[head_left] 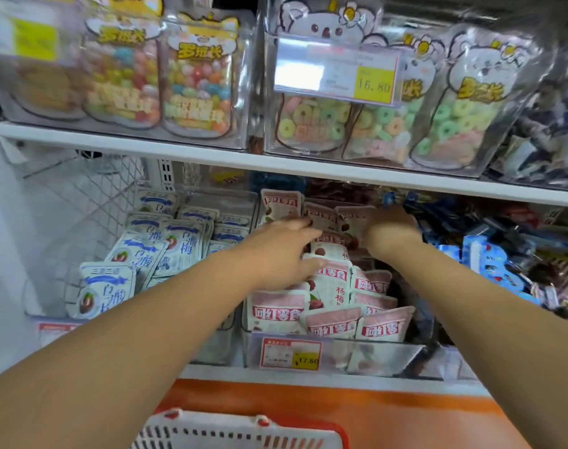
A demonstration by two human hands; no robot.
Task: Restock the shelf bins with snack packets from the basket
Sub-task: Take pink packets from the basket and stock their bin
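Head view: you face white shop shelving, with an upper shelf over a lower shelf and an orange band beneath. Both your bare forearms reach into the clear middle bin on the lower shelf. It holds roughly ten pink packets, some upright, some leaning. Your left grip lies on top of those packets, its fingers spread and mostly straight, pressing rather than clasping. Your right grip sits further back in the same bin; its fingers are hidden among the packets, so you cannot tell whether it holds one. Left of the bin lie about ten blue-and-white packets beside a wire mesh panel. To the right is a heap of blue wrapped snacks. Two price tags show: a lower price tag on the middle bin's front and an upper price tag above. The upper shelf carries clear bins of candy bags. The white, red-rimmed basket sits at the bottom edge, its contents out of view.
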